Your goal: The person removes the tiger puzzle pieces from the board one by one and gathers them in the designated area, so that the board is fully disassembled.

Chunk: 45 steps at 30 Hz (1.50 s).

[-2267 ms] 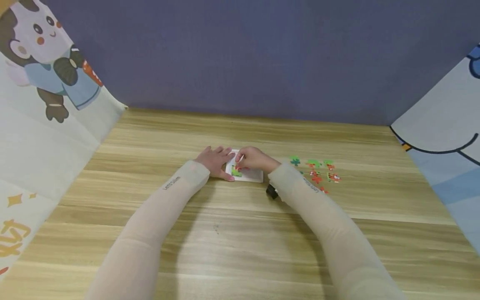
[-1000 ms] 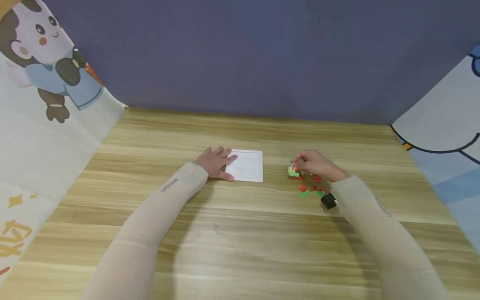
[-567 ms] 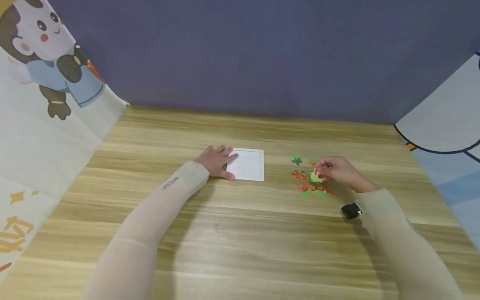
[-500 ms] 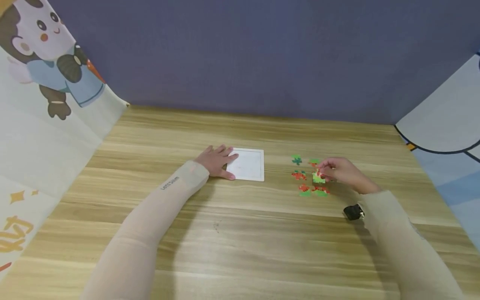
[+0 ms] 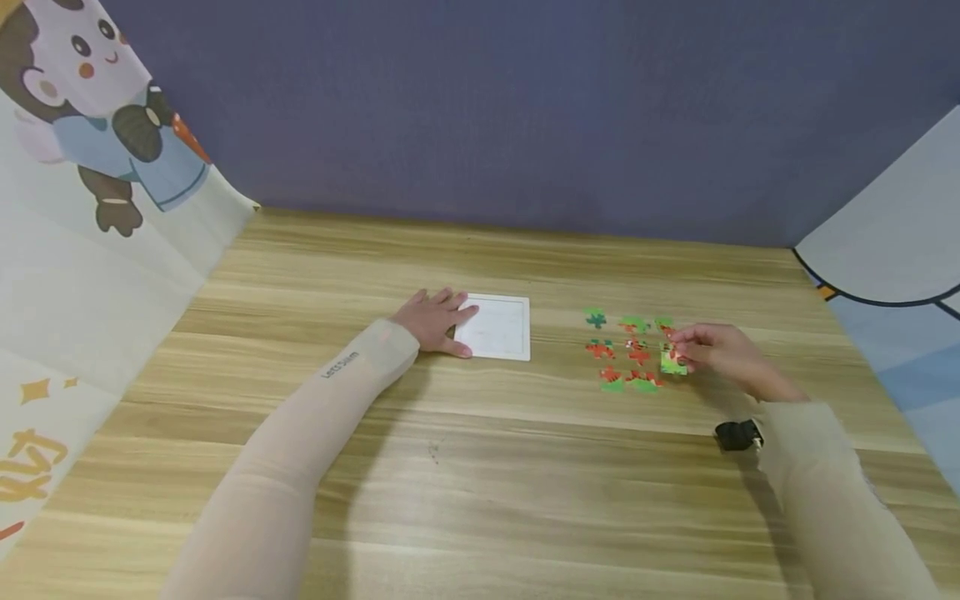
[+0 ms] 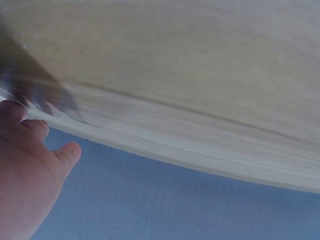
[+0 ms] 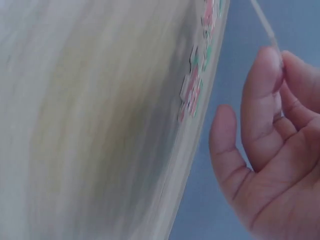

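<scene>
My left hand (image 5: 431,322) lies with spread fingers over the left edge of a white puzzle tray (image 5: 526,329), its thumb at the near corner. Between thumb and fingertips, my right hand (image 5: 723,354) pinches a mostly green jigsaw puzzle piece (image 5: 672,362). The right wrist view shows this puzzle piece (image 7: 263,21) edge-on as a thin pale strip. Left of that hand lie several loose red and green puzzle pieces (image 5: 637,355) in rough rows. Only part of the left hand (image 6: 27,165) enters the left wrist view.
A wooden tabletop (image 5: 480,483) bears everything. Behind it rises a dark blue partition (image 5: 480,117), with cartoon-printed panels (image 5: 112,158) at the sides. A black device (image 5: 737,435) hangs at the right wrist.
My right hand has carried the puzzle piece from over the tray to the right, past the loose pieces. The tray's inside now shows plain white. My left hand has stayed in place.
</scene>
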Motion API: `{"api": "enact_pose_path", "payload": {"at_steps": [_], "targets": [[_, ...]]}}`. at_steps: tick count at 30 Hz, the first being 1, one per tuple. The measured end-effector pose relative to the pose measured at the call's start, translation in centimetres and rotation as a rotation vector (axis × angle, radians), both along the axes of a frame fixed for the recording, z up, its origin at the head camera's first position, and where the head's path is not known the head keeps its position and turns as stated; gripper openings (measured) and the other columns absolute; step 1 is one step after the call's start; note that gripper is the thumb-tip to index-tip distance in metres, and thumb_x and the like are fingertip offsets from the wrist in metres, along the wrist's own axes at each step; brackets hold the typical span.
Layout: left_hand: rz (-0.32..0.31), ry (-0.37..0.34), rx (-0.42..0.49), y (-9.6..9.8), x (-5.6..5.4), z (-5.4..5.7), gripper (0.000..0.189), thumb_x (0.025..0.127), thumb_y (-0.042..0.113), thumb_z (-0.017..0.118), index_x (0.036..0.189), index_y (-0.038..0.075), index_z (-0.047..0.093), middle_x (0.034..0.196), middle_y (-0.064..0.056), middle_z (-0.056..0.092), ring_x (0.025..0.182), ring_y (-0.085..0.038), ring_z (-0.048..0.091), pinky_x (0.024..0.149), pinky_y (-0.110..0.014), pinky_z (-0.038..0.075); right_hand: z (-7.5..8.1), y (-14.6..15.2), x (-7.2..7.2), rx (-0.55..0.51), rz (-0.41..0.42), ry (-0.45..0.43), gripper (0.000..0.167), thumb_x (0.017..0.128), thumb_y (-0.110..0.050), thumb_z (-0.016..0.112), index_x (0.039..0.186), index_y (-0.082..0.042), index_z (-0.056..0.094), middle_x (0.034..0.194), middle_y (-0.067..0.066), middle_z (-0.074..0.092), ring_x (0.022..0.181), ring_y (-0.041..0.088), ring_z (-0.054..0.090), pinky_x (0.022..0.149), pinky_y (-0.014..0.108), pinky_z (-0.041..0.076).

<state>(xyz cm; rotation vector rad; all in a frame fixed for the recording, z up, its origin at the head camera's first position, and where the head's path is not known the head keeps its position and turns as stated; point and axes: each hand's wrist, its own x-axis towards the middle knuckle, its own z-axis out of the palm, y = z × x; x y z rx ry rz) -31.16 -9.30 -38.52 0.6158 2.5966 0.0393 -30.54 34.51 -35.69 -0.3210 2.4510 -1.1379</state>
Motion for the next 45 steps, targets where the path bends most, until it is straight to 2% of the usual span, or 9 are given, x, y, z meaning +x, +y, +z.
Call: {"api": "enact_pose_path", "payload": {"at_steps": [5,15,20,29,37,45], "targets": [[-0.019,0.006,0.005,-0.1,0.6,0.3,0.087,0.088,0.065,0.049,0.155,0.024,0.012,0.160,-0.004,0.000,0.146,-0.027,-0.002,0.115,-0.052,-0.001,0.3,0.7,1.4,0.006,-0.018,-0.029,0.036,0.100,-0.007,0.048,0.125,0.019,0.047,0.088,-0.004,0.062,0.069,0.008,0.059,0.067,0.026,0.054],[-0.050,0.005,0.018,-0.1,1.7,0.3,0.088,0.088,0.066,0.049,0.155,0.024,0.013,0.160,-0.004,0.001,0.146,-0.027,-0.002,0.115,-0.052,-0.001,0.3,1.2,4.2,-0.056,-0.050,-0.114,0.038,0.100,-0.004,0.048,0.127,0.021,0.041,0.088,-0.004,0.061,0.069,0.010,0.059,0.068,0.027,0.055],[-0.036,0.007,0.011,0.2,1.5,0.4,0.087,0.087,0.066,0.049,0.155,0.024,0.014,0.160,-0.003,0.001,0.146,-0.027,-0.001,0.115,-0.052,-0.001,0.5,1.6,3.6,-0.057,-0.035,-0.123,0.036,0.099,-0.002,0.049,0.125,0.022,0.042,0.087,-0.004,0.061,0.069,0.010,0.060,0.068,0.027,0.055],[-0.023,0.006,0.023,0.9,1.4,1.2,0.086,0.089,0.064,0.050,0.155,0.022,0.014,0.160,-0.004,0.001,0.146,-0.027,-0.001,0.115,-0.052,-0.001,0.9,2.6,2.5,-0.037,-0.014,-0.132,0.034,0.097,0.000,0.050,0.122,0.023,0.045,0.087,-0.005,0.063,0.069,0.009,0.061,0.068,0.027,0.055],[-0.012,0.001,0.013,0.9,1.2,1.1,0.086,0.089,0.063,0.049,0.155,0.022,0.013,0.160,-0.004,0.000,0.146,-0.027,-0.002,0.115,-0.051,-0.002,1.1,2.9,1.8,-0.023,0.016,-0.154,0.034,0.095,0.003,0.051,0.122,0.024,0.047,0.093,-0.006,0.066,0.076,0.005,0.062,0.071,0.026,0.055],[-0.011,0.000,0.001,1.0,1.0,0.9,0.086,0.089,0.065,0.048,0.155,0.024,0.012,0.160,-0.003,0.000,0.146,-0.026,-0.002,0.115,-0.052,-0.002,0.7,3.1,1.3,0.043,0.077,-0.168,0.034,0.092,0.004,0.056,0.121,0.022,0.051,0.108,0.019,0.067,0.079,0.005,0.064,0.074,0.023,0.054]]}}
